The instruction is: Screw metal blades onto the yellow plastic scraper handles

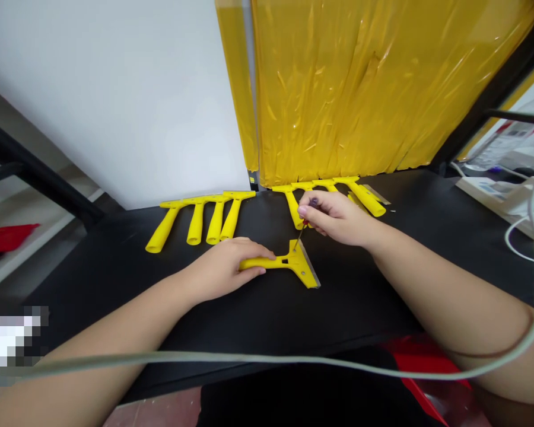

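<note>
A yellow scraper with a metal blade along its wide head lies flat on the black table. My left hand is closed around its handle, fingers above and thumb below. In my right hand is a screwdriver with a dark handle, pinched between thumb and fingers. Its thin shaft slants down, and the tip meets the upper of two screws on the scraper's head. Beneath the lower screw, the blade edge faces right.
Several yellow scraper handles stand in a row at the back left, and more lie behind my right hand. Yellow plastic sheeting and a white panel rise behind the table. A pale cable crosses in front.
</note>
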{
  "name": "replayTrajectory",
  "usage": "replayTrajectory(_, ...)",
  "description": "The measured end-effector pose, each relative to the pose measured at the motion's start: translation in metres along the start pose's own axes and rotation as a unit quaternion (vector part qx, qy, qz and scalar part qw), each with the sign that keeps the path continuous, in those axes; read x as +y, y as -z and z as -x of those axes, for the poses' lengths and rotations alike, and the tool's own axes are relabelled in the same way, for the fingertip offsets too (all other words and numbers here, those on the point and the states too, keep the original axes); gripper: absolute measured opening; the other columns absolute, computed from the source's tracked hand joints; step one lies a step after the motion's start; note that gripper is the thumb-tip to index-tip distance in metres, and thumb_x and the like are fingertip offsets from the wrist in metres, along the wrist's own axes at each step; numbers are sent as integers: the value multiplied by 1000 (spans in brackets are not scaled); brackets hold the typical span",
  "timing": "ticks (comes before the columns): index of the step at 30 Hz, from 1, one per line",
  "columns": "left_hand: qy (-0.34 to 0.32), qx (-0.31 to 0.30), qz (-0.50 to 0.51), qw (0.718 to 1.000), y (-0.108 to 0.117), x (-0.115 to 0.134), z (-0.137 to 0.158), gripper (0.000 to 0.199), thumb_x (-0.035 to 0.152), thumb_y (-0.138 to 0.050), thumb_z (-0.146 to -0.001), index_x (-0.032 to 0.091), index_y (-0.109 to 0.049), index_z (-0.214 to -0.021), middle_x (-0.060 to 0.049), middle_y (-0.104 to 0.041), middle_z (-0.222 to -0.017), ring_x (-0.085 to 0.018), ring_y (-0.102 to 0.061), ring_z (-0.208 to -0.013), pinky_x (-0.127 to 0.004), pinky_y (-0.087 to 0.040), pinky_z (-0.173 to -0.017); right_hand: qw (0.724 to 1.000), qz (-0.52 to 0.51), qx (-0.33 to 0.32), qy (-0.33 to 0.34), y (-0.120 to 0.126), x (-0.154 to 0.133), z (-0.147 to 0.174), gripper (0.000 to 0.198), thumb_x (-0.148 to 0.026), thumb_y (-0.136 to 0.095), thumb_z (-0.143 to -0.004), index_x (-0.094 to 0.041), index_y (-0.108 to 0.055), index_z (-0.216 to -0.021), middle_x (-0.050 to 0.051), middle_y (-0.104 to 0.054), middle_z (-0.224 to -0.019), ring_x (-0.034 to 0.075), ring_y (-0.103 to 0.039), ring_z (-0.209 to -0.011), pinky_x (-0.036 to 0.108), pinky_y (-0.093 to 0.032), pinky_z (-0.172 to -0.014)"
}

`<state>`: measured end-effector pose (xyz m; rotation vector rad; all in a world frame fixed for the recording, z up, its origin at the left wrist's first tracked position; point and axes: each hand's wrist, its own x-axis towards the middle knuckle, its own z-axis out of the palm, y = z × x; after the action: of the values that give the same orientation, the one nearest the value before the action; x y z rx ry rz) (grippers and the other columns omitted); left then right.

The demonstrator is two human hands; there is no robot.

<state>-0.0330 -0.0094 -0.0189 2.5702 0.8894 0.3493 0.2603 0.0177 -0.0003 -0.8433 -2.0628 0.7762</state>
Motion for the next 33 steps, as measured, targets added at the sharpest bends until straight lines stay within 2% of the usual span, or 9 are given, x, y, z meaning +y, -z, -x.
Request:
replayTrajectory(13,0,-5,4,1000,3,5,1,30,25,-65,-101,25,-71,-130,-5,-75,-127,-23,-69,-117,-36,-54,-100,999,-29,-12,-18,1,9,2,30,-45,-57,-106,-20,-59,-91,0,-57,-73,13,-49,-59,27,-40,-54)
replayTrajectory(23,-2,-1,6,1000,3,5,0,30,25,-66,-100,25,-72,-129,-5,-76,-125,-23,-70,-116,-35,-54,-100,1000,-6,-8,-11,2,5,2,31,-47,-58,-105,-20,-57,-88,-1,-56,-69,13,-49,-58,28,-39,-56)
replayTrajectory(33,-3,-2,10,1000,2,3,0,30,25,-65,-101,26,-72,-130,-5,-75,-126,-22,-69,-116,-35,-53,-101,999,41,0,-1,-1,4,2,24,-39,-58,-104,-20,-59,-90,-1,-59,-70,12,-50,-57,27,-37,-55)
